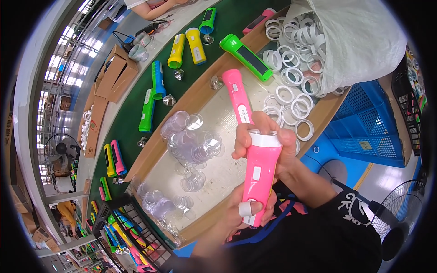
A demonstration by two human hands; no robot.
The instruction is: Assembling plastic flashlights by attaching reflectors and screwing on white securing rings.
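Observation:
A pink flashlight (261, 170) stands nearly upright in front of me, its wide head uppermost. My left hand (233, 210), with white tape around a finger, is closed around its lower end. The fingers of my right hand (286, 154) grip the white ring (265, 139) at the head. Just beyond lies a second pink flashlight (235, 91), on a shallow cardboard tray (223, 177). Loose white rings (287, 107) are heaped to the right of it. Clear round lenses (193, 145) lie scattered in piles at the tray's left.
A white sack (359, 41) spills rings into the tray at the far right, above a blue crate (364, 123). A green belt (132, 98) beyond the tray carries several flashlights and reflectors. A black basket (136, 234) of flashlights stands near left. Another person's arm (152, 9) shows far off.

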